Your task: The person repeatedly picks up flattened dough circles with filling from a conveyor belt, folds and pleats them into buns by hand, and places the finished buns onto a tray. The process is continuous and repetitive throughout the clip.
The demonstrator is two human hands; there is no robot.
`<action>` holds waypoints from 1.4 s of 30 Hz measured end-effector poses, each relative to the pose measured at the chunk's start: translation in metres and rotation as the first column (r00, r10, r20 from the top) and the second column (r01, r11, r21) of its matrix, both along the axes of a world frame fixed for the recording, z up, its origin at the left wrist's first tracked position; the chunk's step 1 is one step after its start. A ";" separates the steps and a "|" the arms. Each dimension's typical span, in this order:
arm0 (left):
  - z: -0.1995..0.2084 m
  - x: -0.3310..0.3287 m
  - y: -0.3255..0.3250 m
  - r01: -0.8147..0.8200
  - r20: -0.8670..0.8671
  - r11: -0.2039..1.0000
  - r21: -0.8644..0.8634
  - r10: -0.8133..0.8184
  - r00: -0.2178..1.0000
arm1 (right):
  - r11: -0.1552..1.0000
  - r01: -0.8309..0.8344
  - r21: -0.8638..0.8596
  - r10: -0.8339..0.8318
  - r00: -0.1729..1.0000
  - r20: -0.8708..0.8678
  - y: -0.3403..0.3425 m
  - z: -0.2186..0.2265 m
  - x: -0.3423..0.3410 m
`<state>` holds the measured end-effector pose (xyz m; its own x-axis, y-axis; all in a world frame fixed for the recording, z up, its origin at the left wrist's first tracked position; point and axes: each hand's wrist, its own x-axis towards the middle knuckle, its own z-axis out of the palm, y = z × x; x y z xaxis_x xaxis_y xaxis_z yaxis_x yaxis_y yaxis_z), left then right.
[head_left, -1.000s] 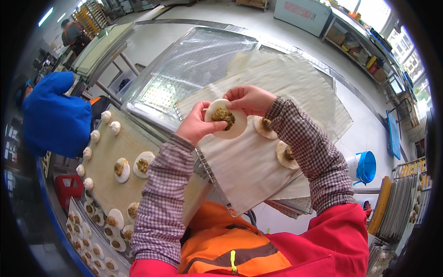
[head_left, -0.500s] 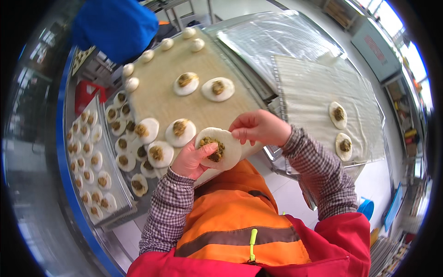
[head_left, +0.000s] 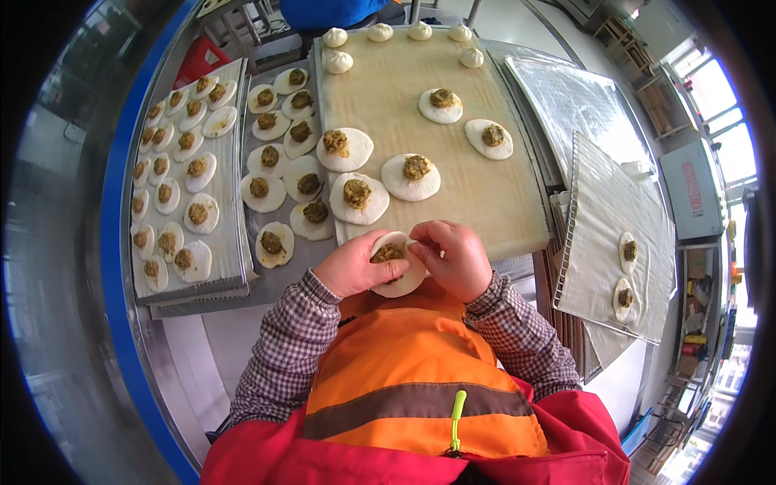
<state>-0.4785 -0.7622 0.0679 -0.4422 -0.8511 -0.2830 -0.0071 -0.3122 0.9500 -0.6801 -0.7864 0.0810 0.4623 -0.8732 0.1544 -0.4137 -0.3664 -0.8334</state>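
Dough disc (head_left: 406,281) is between both hands, at near edge of tan sheet (head_left: 497,202). Left hand (head_left: 353,267) cups its left side, thumb over filling (head_left: 386,252); right hand (head_left: 458,263), nearly closed, pinches far-right rim. Neither hand nearer. Long axis seems near-far, but fingers cover part.

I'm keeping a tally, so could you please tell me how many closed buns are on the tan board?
6 closed buns: four along the far edge of the tan board; then, just nearer, one at the left end and one at the right. None seems hidden.
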 end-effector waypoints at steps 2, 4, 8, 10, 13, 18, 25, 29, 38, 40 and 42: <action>-0.003 0.007 -0.001 0.017 0.006 0.998 0.062 -0.017 1.000 | 1.000 0.004 -0.027 -0.005 0.999 -0.044 0.002 -0.001 0.004; -0.005 0.012 -0.001 0.056 0.039 0.997 0.048 -0.058 0.998 | 0.993 0.025 0.117 -0.024 1.000 -0.009 0.002 0.000 0.007; -0.003 0.019 -0.005 0.181 0.152 0.980 0.081 -0.192 0.970 | 0.965 -0.126 0.230 0.110 0.990 0.083 -0.003 0.001 0.010; -0.001 0.020 -0.011 0.259 0.197 0.959 0.112 -0.277 0.940 | 0.988 -0.146 0.041 0.149 0.987 -0.060 -0.002 0.000 0.011; -0.002 0.021 -0.018 0.345 0.134 0.909 0.233 -0.381 0.915 | 0.992 -0.113 -0.048 0.113 0.994 -0.011 0.002 -0.005 0.013; -0.011 0.023 -0.020 0.335 0.059 0.924 0.186 -0.350 0.935 | 0.989 -0.136 0.058 0.129 0.986 0.104 0.003 -0.013 0.013; -0.027 0.017 -0.002 -0.061 -0.262 0.940 0.334 0.155 0.952 | 0.863 -0.061 0.502 -0.117 0.942 0.316 0.004 -0.016 0.011; -0.023 0.014 -0.005 0.030 0.076 0.995 0.094 -0.038 0.996 | 0.965 -0.064 0.254 0.025 0.988 0.153 0.002 -0.016 0.010; -0.017 0.013 -0.012 0.096 -0.069 0.987 0.130 -0.087 0.994 | 0.986 -0.085 0.146 0.074 0.994 0.078 0.003 -0.014 0.005; -0.018 0.012 -0.010 -0.024 -0.151 0.974 0.224 0.059 0.987 | 0.965 -0.048 0.259 0.015 0.991 0.131 0.005 -0.015 0.005; -0.019 0.009 -0.007 -0.118 -0.157 0.975 0.190 0.149 0.976 | 0.905 -0.026 0.425 -0.088 0.966 0.245 0.005 -0.017 0.007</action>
<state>-0.4699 -0.7687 0.0490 -0.3825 -0.8481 -0.3666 0.2017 -0.4638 0.8627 -0.6728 -0.7809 0.0643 0.4288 -0.8950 -0.1229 -0.1743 0.0515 -0.9833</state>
